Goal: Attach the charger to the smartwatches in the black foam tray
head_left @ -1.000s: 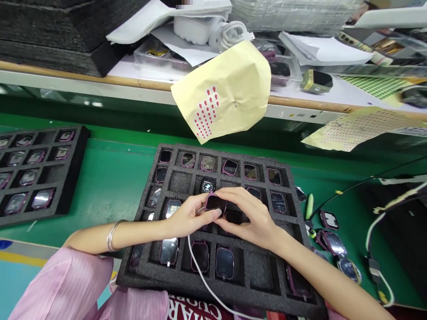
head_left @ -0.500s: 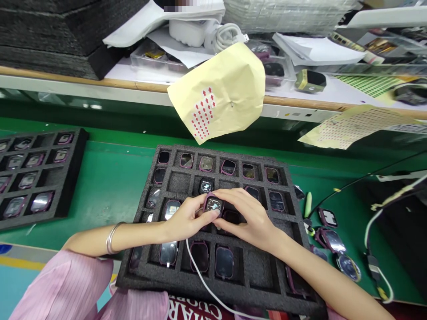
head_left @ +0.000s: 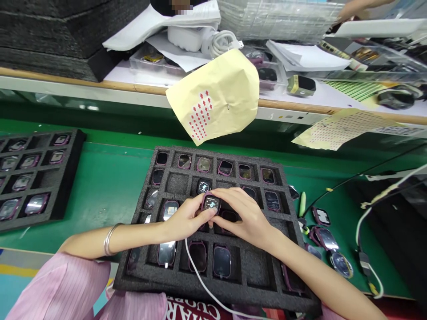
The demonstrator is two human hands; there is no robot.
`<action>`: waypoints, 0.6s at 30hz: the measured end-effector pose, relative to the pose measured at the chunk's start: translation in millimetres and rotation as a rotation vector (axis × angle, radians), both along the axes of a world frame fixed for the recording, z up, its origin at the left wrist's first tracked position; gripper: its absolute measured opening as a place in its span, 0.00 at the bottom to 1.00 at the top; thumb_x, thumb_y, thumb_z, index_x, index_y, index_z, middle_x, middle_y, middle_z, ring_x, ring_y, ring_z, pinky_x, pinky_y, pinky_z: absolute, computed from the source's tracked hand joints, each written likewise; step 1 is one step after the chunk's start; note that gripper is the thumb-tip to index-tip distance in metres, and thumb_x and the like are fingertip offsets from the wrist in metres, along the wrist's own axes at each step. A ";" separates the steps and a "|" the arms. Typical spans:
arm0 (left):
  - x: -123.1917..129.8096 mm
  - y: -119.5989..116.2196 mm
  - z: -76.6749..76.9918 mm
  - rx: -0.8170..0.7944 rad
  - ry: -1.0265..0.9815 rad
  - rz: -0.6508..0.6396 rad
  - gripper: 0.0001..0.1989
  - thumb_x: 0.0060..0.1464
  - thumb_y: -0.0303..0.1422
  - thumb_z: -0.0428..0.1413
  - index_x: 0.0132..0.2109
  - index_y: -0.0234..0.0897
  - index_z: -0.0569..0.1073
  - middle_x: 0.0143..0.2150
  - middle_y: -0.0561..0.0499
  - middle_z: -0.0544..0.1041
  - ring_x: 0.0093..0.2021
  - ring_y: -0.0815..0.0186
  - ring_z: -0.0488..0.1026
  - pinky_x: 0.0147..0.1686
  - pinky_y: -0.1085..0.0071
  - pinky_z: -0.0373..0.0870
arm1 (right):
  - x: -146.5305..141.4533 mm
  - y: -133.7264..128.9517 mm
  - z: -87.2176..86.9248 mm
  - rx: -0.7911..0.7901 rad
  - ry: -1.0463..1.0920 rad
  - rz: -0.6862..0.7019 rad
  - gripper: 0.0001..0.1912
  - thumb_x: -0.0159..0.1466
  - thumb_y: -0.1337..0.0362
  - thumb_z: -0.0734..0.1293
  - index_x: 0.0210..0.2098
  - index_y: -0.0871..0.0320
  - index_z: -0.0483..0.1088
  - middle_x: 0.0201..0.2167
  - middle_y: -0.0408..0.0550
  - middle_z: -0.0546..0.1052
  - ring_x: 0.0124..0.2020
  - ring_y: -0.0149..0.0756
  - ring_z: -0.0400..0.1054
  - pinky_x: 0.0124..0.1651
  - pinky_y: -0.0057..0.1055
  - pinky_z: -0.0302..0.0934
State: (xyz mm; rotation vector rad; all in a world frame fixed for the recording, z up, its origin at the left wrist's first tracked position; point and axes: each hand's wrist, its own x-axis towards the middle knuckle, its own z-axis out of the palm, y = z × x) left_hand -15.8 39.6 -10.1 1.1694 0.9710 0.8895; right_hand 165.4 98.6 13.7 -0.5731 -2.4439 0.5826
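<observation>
Over the middle of a black foam tray (head_left: pixel 213 282), both hands hold one purple-framed watch (head_left: pixel 211 202) with a lit dial. My left hand (head_left: pixel 187 218) grips its left side, the thumb lying on the screen's lower part. My right hand (head_left: pixel 245 218) has its fingers at the watch's upper and lower right edges. A white cable (head_left: pixel 200 278) runs from beneath my left hand down across the tray. Another lit watch (head_left: pixel 203 186) sits in a compartment just above. Several dark-screened watch pieces fill other compartments. The back of the held watch is hidden.
On the left lies a second foam tray (head_left: pixel 59 209) with watch pieces. Loose watch parts (head_left: pixel 325 238) and cables are at the right. A yellow sheet (head_left: pixel 230 98) with red arrow stickers hangs from the cluttered shelf (head_left: pixel 143 90). Another person's hand (head_left: pixel 358 8) shows at the top right.
The view has shifted slightly. Both hands keep their hold on the watch, nearly unchanged. Another person's hand has appeared at the top right.
</observation>
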 end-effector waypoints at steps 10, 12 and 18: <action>0.1 0.4 -0.1 0.038 0.018 -0.018 0.18 0.61 0.39 0.49 0.53 0.32 0.64 0.28 0.54 0.69 0.29 0.69 0.66 0.30 0.73 0.62 | 1.4 -0.9 0.2 0.032 -0.036 -0.012 0.22 0.63 0.62 0.68 0.55 0.58 0.61 0.48 0.57 0.73 0.49 0.45 0.68 0.50 0.44 0.64; 0.1 0.5 1.8 0.049 0.057 -0.016 0.17 0.61 0.39 0.49 0.52 0.32 0.65 0.28 0.54 0.68 0.28 0.69 0.65 0.29 0.73 0.61 | 1.6 -0.6 -0.7 0.047 -0.034 -0.010 0.22 0.64 0.62 0.67 0.55 0.58 0.62 0.48 0.56 0.74 0.49 0.44 0.69 0.50 0.44 0.64; 0.7 0.3 1.3 0.063 0.134 -0.019 0.17 0.61 0.41 0.48 0.50 0.33 0.66 0.28 0.54 0.68 0.28 0.69 0.63 0.29 0.73 0.60 | 2.8 -1.8 -2.3 0.073 -0.025 -0.015 0.22 0.64 0.62 0.67 0.55 0.58 0.62 0.47 0.56 0.74 0.48 0.44 0.69 0.49 0.43 0.64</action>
